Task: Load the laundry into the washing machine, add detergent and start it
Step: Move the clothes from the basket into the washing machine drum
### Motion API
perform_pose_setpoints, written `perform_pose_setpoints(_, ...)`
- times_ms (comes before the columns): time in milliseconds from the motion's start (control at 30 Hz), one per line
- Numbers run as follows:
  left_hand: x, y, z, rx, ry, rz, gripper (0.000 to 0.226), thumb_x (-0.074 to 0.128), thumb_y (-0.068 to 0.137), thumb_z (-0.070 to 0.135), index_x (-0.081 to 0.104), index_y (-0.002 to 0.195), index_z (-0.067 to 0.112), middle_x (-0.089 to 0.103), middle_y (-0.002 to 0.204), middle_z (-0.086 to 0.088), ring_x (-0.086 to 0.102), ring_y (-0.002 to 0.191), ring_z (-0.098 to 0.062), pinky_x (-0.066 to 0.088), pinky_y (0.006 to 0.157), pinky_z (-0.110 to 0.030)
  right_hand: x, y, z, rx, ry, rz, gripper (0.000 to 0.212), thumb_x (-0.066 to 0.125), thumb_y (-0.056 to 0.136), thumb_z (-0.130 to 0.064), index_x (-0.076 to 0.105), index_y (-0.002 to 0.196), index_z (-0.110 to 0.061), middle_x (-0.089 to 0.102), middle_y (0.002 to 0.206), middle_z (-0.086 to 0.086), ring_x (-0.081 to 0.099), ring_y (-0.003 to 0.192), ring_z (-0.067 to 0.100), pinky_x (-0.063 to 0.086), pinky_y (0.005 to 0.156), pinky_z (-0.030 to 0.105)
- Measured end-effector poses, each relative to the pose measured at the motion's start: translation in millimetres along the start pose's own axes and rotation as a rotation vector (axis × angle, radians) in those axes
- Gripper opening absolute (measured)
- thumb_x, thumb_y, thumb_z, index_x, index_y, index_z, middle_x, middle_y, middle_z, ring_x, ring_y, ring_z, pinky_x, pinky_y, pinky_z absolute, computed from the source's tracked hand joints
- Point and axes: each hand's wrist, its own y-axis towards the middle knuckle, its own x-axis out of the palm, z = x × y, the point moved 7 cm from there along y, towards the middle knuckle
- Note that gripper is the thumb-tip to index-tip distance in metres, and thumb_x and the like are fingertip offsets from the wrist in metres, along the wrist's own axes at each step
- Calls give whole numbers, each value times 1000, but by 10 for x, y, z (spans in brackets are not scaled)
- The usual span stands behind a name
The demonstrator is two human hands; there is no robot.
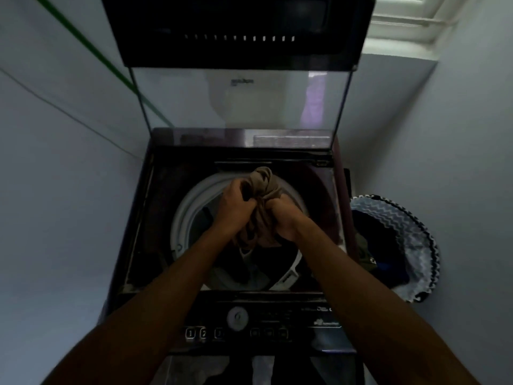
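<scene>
**Both hands grip a brown garment over the open drum**

Along the left of the frame runs a pale grey wall [63,162] crossed by a thin green line [91,48] slanting down from the upper left.

In the centre stands the dark, top-loading washing machine [138,218], its glass-panelled lid [238,101] raised upright at the back. The round drum opening with its light grey plastic rim [188,207] is exposed, and dark clothes [230,262] lie inside it; what they are cannot be made out in the dim light.

The left hand [231,208] is above the drum, slightly left of centre, its fingers curled tightly round the bunched brown cloth garment [263,187]. The garment rises in a twisted knot above the knuckles and hangs in folds between the two wrists, over the opening and not yet down among the clothes. The right hand [286,218], just beside the left, is clenched on the same garment, fingers pressed together around the fabric.

At the lower centre lies the machine's black control panel [305,329], with a round silver dial [237,318] and a row of small square buttons [204,333].

To the right, beside the machine, stands a round laundry basket with a black-and-white zigzag pattern [416,240], holding more dark clothing [369,254]. A white window frame [402,20] shows in the upper right corner.
</scene>
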Motion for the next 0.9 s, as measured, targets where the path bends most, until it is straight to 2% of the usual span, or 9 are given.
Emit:
perform_pose_setpoints(100, -118, -13, -246, -25, -2, -45, 55, 71, 82, 17, 51, 133, 15, 58, 130, -6, 57, 117, -22, 40, 88, -24, 152, 49, 182, 112, -67, -28, 19, 50, 71, -1, 57, 89, 1, 52, 83, 22, 51, 67, 33, 47, 64, 40)
perform_pose_setpoints(200, -202, -50, -424, -60, 14, -96, 52, 70, 85, 22, 53, 134, 19, 56, 121, 6, 54, 111, -12, 37, 87, -22, 312, -3, 253, 175, -68, -3, 32, 54, 76, -4, 64, 105, 2, 61, 95, 20, 60, 85, 33, 51, 78, 45)
perform_pose_setpoints(267, -221, -71, -546, -76, 25, -131, 50, 70, 85, 20, 55, 133, 18, 60, 124, 4, 57, 113, -14, 39, 86, -22, 390, 30, 312, 178, -129, 17, 35, 53, 81, -3, 65, 114, -5, 66, 100, 13, 62, 92, 29, 51, 80, 42)
perform_pose_setpoints(400, -186, -118, -648, -117, 69, -162, 48, 66, 88, 13, 55, 135, 15, 61, 131, -5, 59, 117, -17, 40, 85, -20, 430, 86, 364, 142, -201, 79, 16, 51, 91, -12, 64, 100, -15, 63, 98, 6, 58, 93, 24, 48, 97, 49)
perform_pose_setpoints(500, -173, -129, -549, -70, 149, -143, 43, 62, 89, 12, 58, 132, 16, 62, 129, -2, 58, 117, -17, 38, 82, -18, 374, 137, 345, 84, -165, 120, 12, 51, 95, -16, 63, 92, -16, 64, 88, 5, 62, 93, 29, 51, 88, 45)
perform_pose_setpoints(600, -138, -119, -465, -34, 178, -128, 36, 60, 92, 17, 60, 128, 17, 62, 123, 2, 58, 111, -14, 37, 78, -19, 297, 141, 282, 53, -125, 118, 17, 54, 93, -16, 66, 103, -9, 64, 85, 7, 64, 86, 28, 52, 77, 39)
perform_pose_setpoints(733, -7, -87, -321, 14, 112, -153, 21, 60, 93, 21, 63, 114, 22, 66, 114, 2, 62, 106, -16, 51, 86, -34, 123, 87, 141, -2, 9, 131, 23, 55, 92, -15, 65, 112, -7, 65, 81, 7, 66, 76, 24, 56, 73, 38)
perform_pose_setpoints(833, 176, -60, -94, 76, 98, -188, 20, 58, 94, 19, 64, 112, 21, 68, 112, 1, 63, 103, -14, 48, 84, -28, -82, -2, 0, -56, 69, 154, 16, 53, 92, -9, 64, 103, -9, 63, 85, 10, 63, 73, 24, 55, 75, 39)
perform_pose_setpoints(900, 374, -37, 111, 181, 167, -216, 26, 59, 93, 20, 64, 118, 19, 67, 115, -2, 61, 103, -15, 42, 83, -25, -283, -79, -87, -106, 107, 178, 16, 50, 90, 0, 62, 95, -10, 63, 83, 12, 62, 66, 22, 55, 71, 37)
